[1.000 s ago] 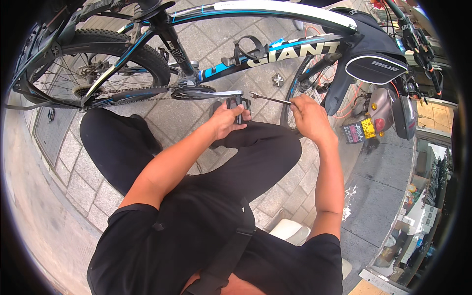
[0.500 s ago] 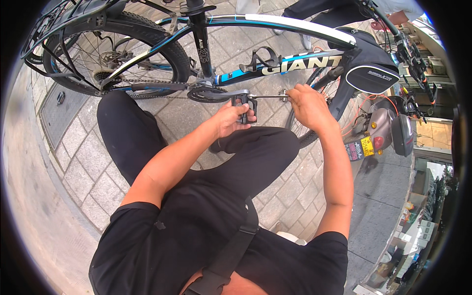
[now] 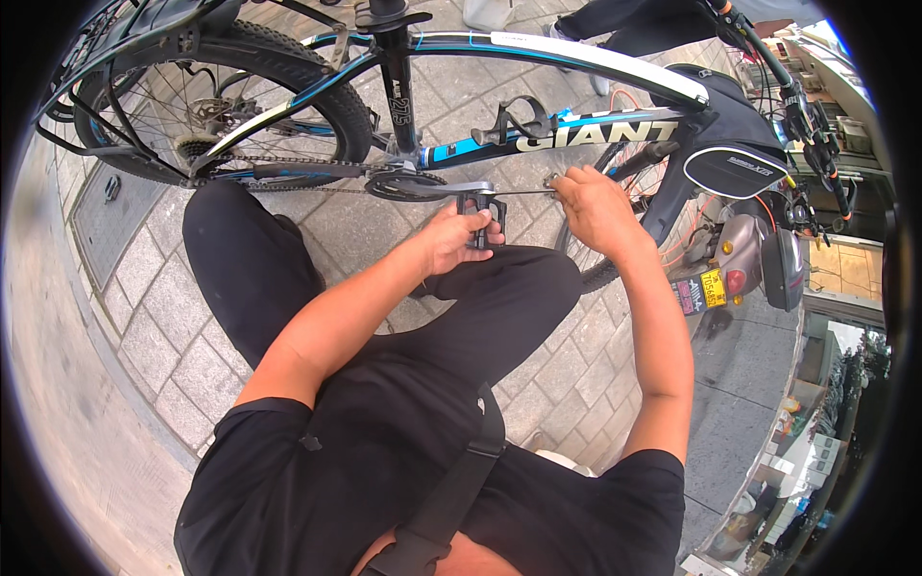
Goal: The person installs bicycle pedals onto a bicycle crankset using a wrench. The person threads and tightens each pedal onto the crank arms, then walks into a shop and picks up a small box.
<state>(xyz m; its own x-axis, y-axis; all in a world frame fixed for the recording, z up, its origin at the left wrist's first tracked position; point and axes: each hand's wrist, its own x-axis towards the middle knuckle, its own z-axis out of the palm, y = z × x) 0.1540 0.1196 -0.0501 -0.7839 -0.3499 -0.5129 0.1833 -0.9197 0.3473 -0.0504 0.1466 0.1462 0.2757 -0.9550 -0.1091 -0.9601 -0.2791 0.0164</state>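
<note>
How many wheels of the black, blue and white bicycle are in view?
2: the knobby black-tyred rear wheel at upper left, and the black-tyred front wheel right of centre, partly hidden behind the right hand.

Large cream capitals run along the thick black-and-blue down tube [image 3: 567,137] of the black, blue and white bicycle [image 3: 449,154]. Pale letters and digits climb its upright black seat tube [image 3: 398,113]. Small light lettering marks the black fabric bag [image 3: 738,174] with a white-edged panel. Dark characters fill the yellow rectangular plate [image 3: 712,288] on the grey-brown scooter [image 3: 741,257]; beside it, a dark flap [image 3: 690,297] carries pale and pink writing.
</note>
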